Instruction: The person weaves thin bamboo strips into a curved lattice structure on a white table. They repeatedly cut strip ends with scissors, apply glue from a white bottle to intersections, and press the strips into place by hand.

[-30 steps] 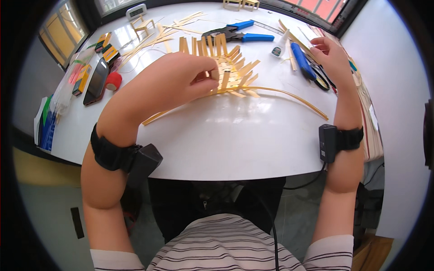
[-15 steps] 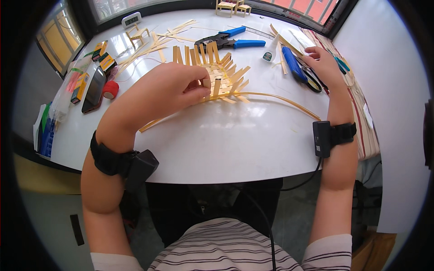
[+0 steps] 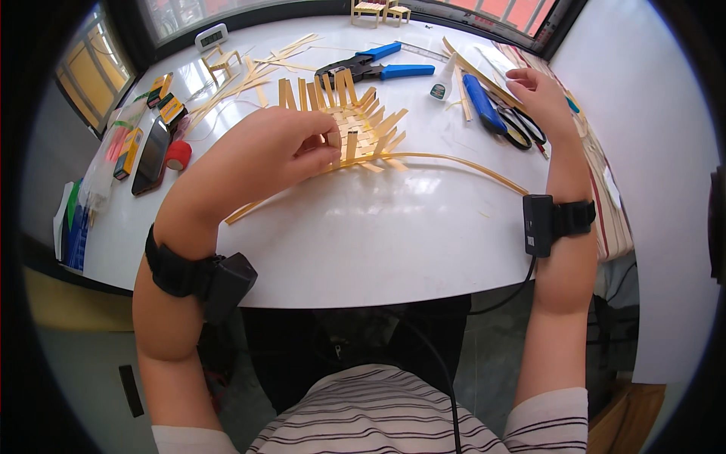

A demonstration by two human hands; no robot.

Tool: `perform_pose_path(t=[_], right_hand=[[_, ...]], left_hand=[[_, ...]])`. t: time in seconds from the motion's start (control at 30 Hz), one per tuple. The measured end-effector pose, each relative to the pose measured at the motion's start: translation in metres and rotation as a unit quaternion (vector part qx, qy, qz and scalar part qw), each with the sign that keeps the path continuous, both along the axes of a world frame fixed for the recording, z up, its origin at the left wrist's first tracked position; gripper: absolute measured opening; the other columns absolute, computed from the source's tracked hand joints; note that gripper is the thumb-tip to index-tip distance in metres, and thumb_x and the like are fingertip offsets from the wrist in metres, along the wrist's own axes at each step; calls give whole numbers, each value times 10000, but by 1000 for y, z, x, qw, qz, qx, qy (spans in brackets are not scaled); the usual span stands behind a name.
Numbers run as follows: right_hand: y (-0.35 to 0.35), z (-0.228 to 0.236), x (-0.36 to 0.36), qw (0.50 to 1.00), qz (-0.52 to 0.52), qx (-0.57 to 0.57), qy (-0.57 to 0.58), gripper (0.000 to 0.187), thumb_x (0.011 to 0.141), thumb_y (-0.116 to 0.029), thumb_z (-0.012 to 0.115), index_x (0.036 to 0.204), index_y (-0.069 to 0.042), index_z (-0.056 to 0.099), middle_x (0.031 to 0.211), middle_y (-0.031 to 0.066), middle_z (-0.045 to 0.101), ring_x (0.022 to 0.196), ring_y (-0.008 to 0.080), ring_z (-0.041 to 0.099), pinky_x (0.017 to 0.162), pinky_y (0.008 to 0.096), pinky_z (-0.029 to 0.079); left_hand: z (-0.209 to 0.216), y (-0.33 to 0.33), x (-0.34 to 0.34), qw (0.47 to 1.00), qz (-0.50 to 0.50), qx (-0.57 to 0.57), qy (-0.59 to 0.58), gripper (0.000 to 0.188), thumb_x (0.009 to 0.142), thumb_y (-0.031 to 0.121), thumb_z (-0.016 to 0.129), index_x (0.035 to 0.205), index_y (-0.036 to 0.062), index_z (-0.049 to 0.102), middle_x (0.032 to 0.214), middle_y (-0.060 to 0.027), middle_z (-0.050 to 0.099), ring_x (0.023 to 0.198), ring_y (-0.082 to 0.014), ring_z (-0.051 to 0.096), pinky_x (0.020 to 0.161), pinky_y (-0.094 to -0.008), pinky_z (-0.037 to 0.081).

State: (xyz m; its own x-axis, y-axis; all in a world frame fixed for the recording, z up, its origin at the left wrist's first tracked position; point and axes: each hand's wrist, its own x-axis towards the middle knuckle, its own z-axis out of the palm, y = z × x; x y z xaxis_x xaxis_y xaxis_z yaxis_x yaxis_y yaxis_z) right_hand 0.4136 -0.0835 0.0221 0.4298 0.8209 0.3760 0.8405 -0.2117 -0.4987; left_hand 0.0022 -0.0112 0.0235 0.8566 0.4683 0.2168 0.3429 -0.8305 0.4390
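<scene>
A woven mat of pale bamboo strips (image 3: 355,130) lies on the white table, several strip ends standing up around its edge. My left hand (image 3: 299,144) is closed on its near left edge, thumb and fingers pinching an upright strip and the long, thin, curved bamboo strip (image 3: 446,160) running along that side. The far ends of the pinched part are hidden by my fingers. At the right, my right hand (image 3: 541,94) hangs over the black-handled scissors (image 3: 522,130), its fingers bent and slightly apart with nothing visible in them. Next to it lies a blue-handled tool (image 3: 484,104).
Blue-handled crimping pliers (image 3: 378,66) lie behind the mat, with a small white glue bottle (image 3: 442,85) to their right. Loose bamboo strips (image 3: 249,76), a phone (image 3: 151,155), red tape roll (image 3: 178,155) and small boxes (image 3: 128,153) are at left. Miniature chairs (image 3: 368,9) stand at the back.
My right hand has shifted slightly upward and left near the scissors, showing more of their handles. The left hand keeps its pinch on the mat's edge; the whole view has moved a little.
</scene>
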Motion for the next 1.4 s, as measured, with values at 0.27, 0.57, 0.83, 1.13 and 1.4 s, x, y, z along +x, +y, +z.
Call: perform_pose_path(t=[0.27, 0.57, 0.83, 1.13, 1.4], right_hand=[[-3, -10, 21, 986, -12, -159, -54, 431, 800, -109, 753, 1219, -37, 683, 1027, 133, 729, 988, 236, 688, 887, 333, 528], [1, -11, 10, 959, -27, -245, -142, 661, 744, -72, 746, 1380, -24, 572, 1311, 225, 640, 1102, 323, 678, 973, 377, 521], [-11, 6, 16, 948, -32, -310, -61, 479, 849, -178, 685, 1310, -62, 633, 895, 99, 683, 701, 163, 642, 632, 310, 512], [-65, 45, 23, 988, -10, -86, 125, 469, 943, -264, 666, 1342, -28, 596, 717, -18, 524, 522, 49, 480, 494, 220, 379], [-55, 40, -77, 938, 330, 95, 37, 478, 887, -109, 654, 1350, -7, 596, 1086, 88, 671, 926, 123, 630, 801, 202, 494]], left_hand=[[-2, 3, -3, 1000, -15, 27, 3, 173, 934, 182, 676, 939, 11, 648, 708, -108, 626, 617, -222, 575, 601, -332, 453], [-11, 6, -4, 999, -7, 53, -9, 162, 971, 208, 651, 952, 49, 667, 760, -93, 670, 663, -209, 616, 640, -311, 478], [-14, 8, -5, 998, -3, 58, 1, 165, 978, 216, 648, 965, 54, 677, 772, -90, 680, 678, -209, 628, 657, -306, 493], [-9, 7, -3, 999, 1, 31, 11, 187, 969, 215, 657, 999, 32, 680, 813, -123, 690, 710, -248, 642, 680, -326, 505], [-8, 5, -7, 1000, -4, 29, 9, 202, 938, 188, 673, 1013, 1, 689, 829, -162, 690, 723, -295, 645, 686, -356, 506]])
